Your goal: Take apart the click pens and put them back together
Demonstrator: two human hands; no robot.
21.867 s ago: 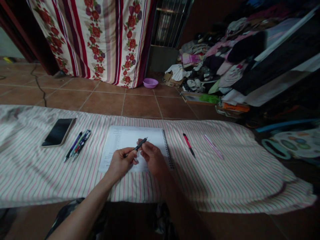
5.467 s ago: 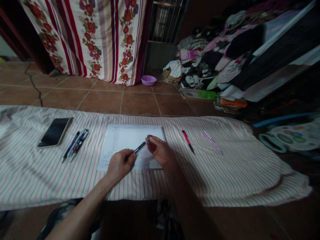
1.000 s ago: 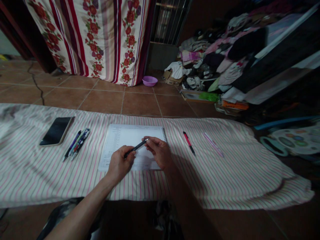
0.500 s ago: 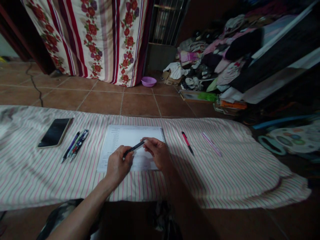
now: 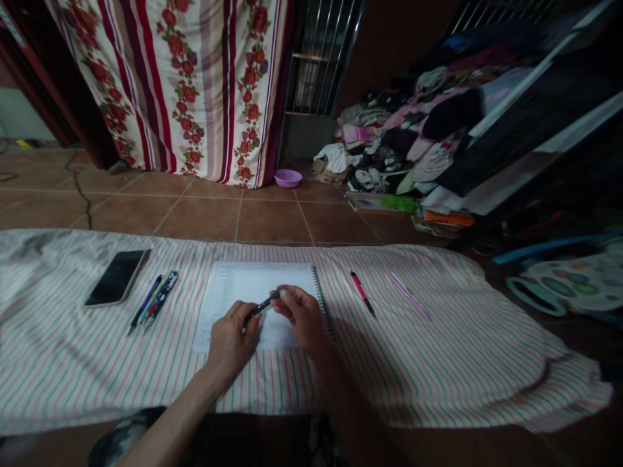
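Note:
A dark pen is held slantwise between both hands, above a white spiral notebook. My left hand is closed around its lower left end. The fingertips of my right hand pinch its upper right end. Faint print shows on the left part of the page, and the wire binding runs down the right side. To the right of the notebook lie a red and black pen and a pale pink pen. Several pens lie bunched together on the left.
A smartphone lies at the left on the striped cloth. Beyond its far edge are a tiled floor, a purple basin, a floral curtain and a heap of clothes.
The whole scene sits slightly lower in view, as the camera has tilted up a little. Both hands still hold the pen over the notebook in nearly the same pose.

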